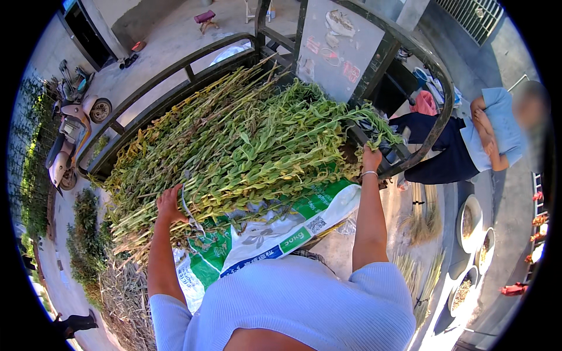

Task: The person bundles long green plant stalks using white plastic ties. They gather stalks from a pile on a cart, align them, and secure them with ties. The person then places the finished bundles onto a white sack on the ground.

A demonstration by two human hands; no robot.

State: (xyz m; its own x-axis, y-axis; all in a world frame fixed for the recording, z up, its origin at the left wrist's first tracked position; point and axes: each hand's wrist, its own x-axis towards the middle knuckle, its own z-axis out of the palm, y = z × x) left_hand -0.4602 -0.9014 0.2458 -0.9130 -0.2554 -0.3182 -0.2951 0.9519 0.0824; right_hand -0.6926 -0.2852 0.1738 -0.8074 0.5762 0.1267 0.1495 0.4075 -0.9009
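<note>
Pale ribbed shirt (293,298) of the person fills the near edge, both bare arms reaching forward. Stalks: big heap of leafy green stalks (252,146), some yellowed or brown, lying in a dark metal-railed cart (190,73); bare ends mostly left and near, leafy tops toward the right. Left hand (170,206) at the near left side of the heap, against the stalks, thumb apart from the fingers, thin pale strip (186,203) just beside it; cannot tell if it grips. Right hand (370,157) at the leafy tops by the cart's right side, fingers bent, bracelet (369,172) on the wrist; fingertips hidden, firm hold cannot be told. Green-and-white sack (298,234) spread under the near edge of the stalks, between the arms. Upright grey panel (336,50) at the far end. Another person (492,131), blue top, dark trousers, stands right of the cart, forearms crossed. Scooter (73,131) parked left. Round tubs (469,225) on the ground, near right.
</note>
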